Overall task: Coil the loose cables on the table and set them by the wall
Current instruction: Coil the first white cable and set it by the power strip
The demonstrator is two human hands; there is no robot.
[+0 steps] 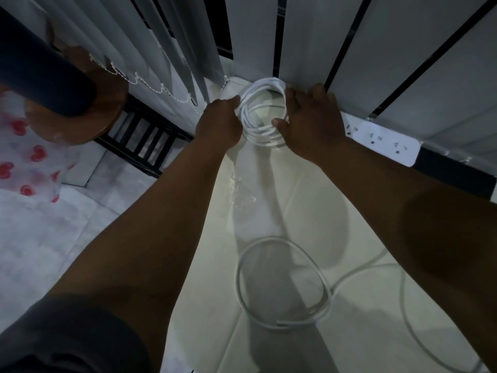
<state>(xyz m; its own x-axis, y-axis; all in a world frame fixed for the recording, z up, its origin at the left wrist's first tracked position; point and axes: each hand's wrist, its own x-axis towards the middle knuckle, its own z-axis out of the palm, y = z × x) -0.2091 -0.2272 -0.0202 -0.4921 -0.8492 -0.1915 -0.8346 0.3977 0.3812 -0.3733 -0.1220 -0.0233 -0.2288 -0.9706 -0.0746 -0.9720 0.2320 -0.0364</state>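
Head-camera view, looking down along both outstretched forearms over a pale table (269,189). Nearest the camera, a dark sleeve (67,337) covers the left upper arm at lower left. Just beyond it, between the two forearms, a loose white cable (282,281) lies on the table in one wide open loop, with further strands trailing off to the right and toward the near edge; it touches neither hand. A patch of crinkled clear film (243,196) lies on the table between this loop and the hands.

At the far end of the table, a second white cable, wound into a compact coil (265,114) of several turns, sits against the base of the vertical blind slats (309,41) that hang along the wall. The left hand (219,123) meets the coil's left side with its fingers curled at the strands; whether they close fully around them cannot be told, since the fingertips are hidden behind the hand. The right hand (313,121) rests on the coil's right side, fingers spread and lying partly open over the turns, thumb pressed at the coil's near edge.

To the right of the right hand, a white power strip (387,142) lies along the foot of the slats. At far left, off the table, are a round wooden stool (88,114), a dark cylinder (40,68) above it, and a white fabric printed with red hearts (24,157).
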